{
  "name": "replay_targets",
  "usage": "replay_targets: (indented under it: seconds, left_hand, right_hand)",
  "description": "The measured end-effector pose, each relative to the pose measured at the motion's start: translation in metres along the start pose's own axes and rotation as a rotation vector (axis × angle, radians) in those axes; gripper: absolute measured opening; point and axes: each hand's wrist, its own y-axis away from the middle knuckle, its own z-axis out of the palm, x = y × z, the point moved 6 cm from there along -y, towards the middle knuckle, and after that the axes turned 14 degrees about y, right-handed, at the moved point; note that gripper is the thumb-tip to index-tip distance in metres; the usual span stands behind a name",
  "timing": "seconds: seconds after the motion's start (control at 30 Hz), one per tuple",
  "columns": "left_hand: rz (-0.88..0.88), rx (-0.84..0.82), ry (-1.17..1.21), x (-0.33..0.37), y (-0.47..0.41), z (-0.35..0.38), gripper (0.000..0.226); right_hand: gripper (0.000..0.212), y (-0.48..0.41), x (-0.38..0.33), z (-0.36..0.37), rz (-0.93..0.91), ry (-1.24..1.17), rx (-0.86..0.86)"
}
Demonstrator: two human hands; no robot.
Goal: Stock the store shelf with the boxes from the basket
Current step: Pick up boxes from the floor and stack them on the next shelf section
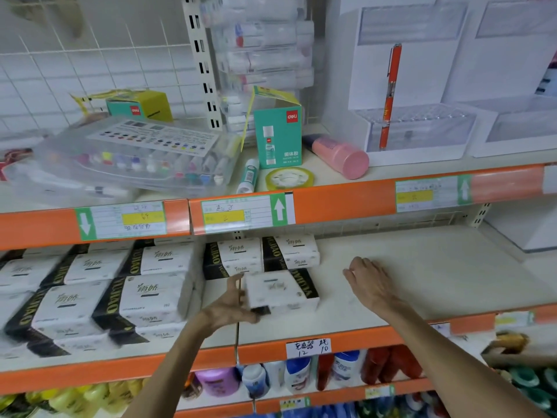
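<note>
A white-and-black tissue box [281,292] lies on the middle shelf [422,285], in front of two stacked boxes of the same kind [262,256]. My left hand [230,306] grips its left end, thumb up and fingers under the near corner. Palm down, my right hand [369,280] hovers over the bare shelf just right of the box, fingers apart, holding nothing. More stacked tissue boxes [90,297] fill the shelf's left half. The basket is out of view.
The upper shelf holds a clear case of markers [135,158], a teal glue-stick carton [278,137], a tape roll [290,178], a pink bottle [339,155] and an orange pen [390,95] in a clear display. Bottles [297,375] line the shelf below. Orange price rails edge each shelf.
</note>
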Motion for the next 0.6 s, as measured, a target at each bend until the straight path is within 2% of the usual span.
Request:
replay_targets:
  seconds: [0.1, 0.17, 0.23, 0.3, 0.43, 0.6]
  left_hand:
    - [0.055, 0.192, -0.194, -0.013, -0.002, -0.019, 0.091]
    - [0.06, 0.283, -0.401, -0.01, -0.006, -0.021, 0.102]
    - [0.032, 0.299, -0.591, -0.006, -0.013, -0.015, 0.113]
    - [0.047, 0.27, -0.717, 0.0, -0.019, -0.005, 0.11]
    - [0.051, 0.278, -0.825, 0.007, -0.022, -0.002, 0.098]
    - [0.01, 0.452, -0.914, 0.008, -0.009, -0.009, 0.095]
  right_hand:
    - [0.031, -0.004, 0.001, 0.004, 0.003, 0.007, 0.001]
    - [0.031, -0.006, -0.001, 0.007, -0.002, 0.009, -0.009]
    - [0.032, -0.006, -0.006, 0.01, -0.017, 0.021, -0.016]
    - [0.032, -0.005, -0.013, 0.014, -0.04, 0.037, -0.02]
    - [0.031, -0.004, -0.018, 0.017, -0.073, 0.059, -0.023]
    - [0.031, -0.006, -0.006, 0.021, -0.034, 0.044, -0.034]
